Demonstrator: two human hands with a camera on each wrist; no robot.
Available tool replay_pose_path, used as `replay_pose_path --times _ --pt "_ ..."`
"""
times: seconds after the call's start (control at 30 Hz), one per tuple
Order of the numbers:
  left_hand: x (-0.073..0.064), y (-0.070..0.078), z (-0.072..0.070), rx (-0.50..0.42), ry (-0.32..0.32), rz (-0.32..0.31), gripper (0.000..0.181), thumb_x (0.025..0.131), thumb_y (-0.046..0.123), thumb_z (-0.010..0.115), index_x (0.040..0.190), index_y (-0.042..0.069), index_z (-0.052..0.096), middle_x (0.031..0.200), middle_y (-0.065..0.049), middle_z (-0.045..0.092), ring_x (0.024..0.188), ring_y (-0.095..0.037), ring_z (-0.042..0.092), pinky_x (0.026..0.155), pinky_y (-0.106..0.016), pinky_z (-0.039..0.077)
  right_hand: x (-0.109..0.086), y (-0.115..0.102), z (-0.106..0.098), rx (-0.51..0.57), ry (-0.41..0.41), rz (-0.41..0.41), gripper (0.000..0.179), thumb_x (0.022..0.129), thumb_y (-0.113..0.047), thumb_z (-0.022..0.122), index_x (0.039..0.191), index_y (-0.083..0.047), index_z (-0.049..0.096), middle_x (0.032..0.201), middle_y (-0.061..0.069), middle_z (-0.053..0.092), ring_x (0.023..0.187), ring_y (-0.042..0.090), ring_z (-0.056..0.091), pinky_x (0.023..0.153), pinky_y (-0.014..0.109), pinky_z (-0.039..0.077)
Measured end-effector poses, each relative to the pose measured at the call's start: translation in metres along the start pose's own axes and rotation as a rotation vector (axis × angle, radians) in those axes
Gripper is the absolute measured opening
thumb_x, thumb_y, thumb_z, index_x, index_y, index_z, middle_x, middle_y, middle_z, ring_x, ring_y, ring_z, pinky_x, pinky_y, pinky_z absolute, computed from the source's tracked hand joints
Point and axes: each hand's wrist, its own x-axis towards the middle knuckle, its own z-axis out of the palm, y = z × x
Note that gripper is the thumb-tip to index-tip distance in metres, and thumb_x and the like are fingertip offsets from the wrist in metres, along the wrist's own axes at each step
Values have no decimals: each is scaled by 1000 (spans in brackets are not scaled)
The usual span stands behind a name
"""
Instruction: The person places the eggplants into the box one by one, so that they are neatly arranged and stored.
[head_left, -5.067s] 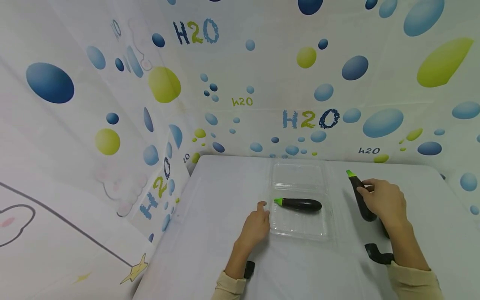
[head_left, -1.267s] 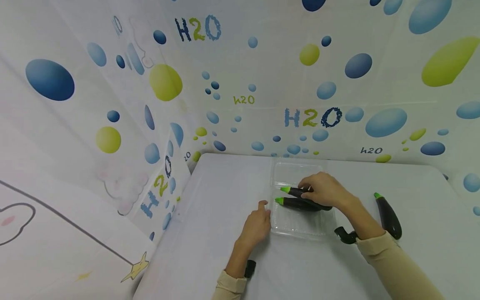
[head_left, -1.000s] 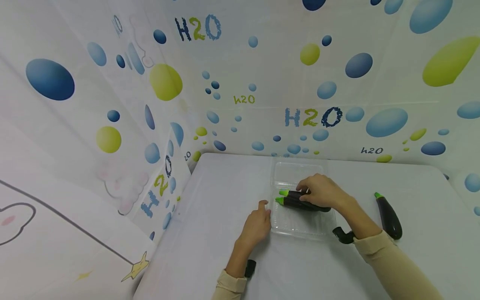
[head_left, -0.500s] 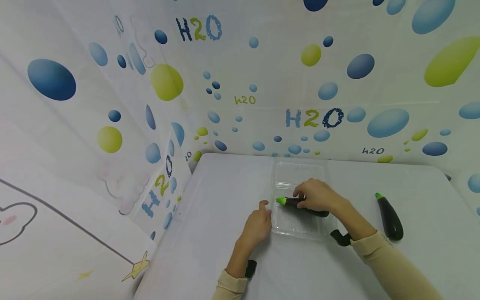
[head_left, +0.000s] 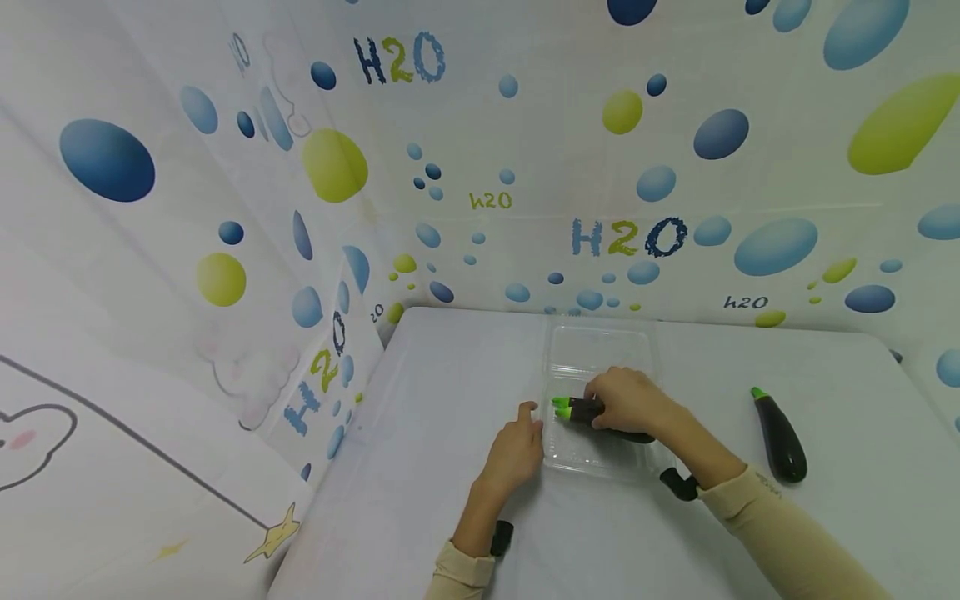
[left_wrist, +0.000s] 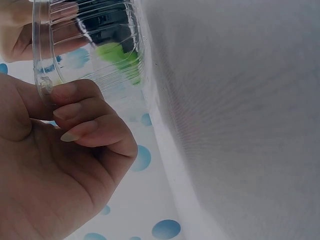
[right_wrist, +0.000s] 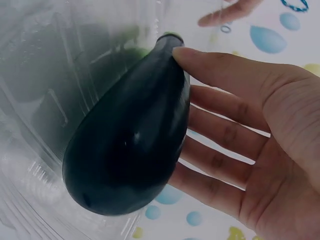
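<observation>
Shifted nearer, the right hand (head_left: 628, 402) pinches an eggplant (right_wrist: 157, 80) (bulb (right_wrist: 120, 160) fully visible only from right wrist).

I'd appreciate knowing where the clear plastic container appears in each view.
Head: the container sits right of centre, lower half, beneath the right hand.
Left wrist: the container is at upper left, touching the left hand.
Right wrist: the container spans the left side, partly behind the held eggplant.
Shared landmark: the blue-spotted backdrop.
</observation>
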Motion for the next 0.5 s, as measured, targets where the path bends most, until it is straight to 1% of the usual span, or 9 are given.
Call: replay_pose_path --times 0.13,0.27,0.5 --pt "-1 -1 0 5 6 14 38 111 17 48 143 -3 49 73 -9 63 62 -18 53 59 -40 47 0 -5 5 -79 12 -10 21 76 -20 93 91 -12 80 81 -4 71 72 12 57 70 36 51" --pt "-2 -2 0 14 15 26 37 110 17 49 142 -3 50 73 -11 63 62 -18 52 59 -41 47 0 -6 10 -134 31 -19 19 74 -20 92 86 -14 79 76 -6 68 69 12 53 66 34 48" --pt "-1 -2 1 4 9 18 38 110 17 48 142 -3 50 71 -8 60 61 -18 52 58 -39 46 -1 -7 19 -183 60 -36 18 73 -18 92 76 -16 74 71 -9 64 64 11 49 62 32 45"
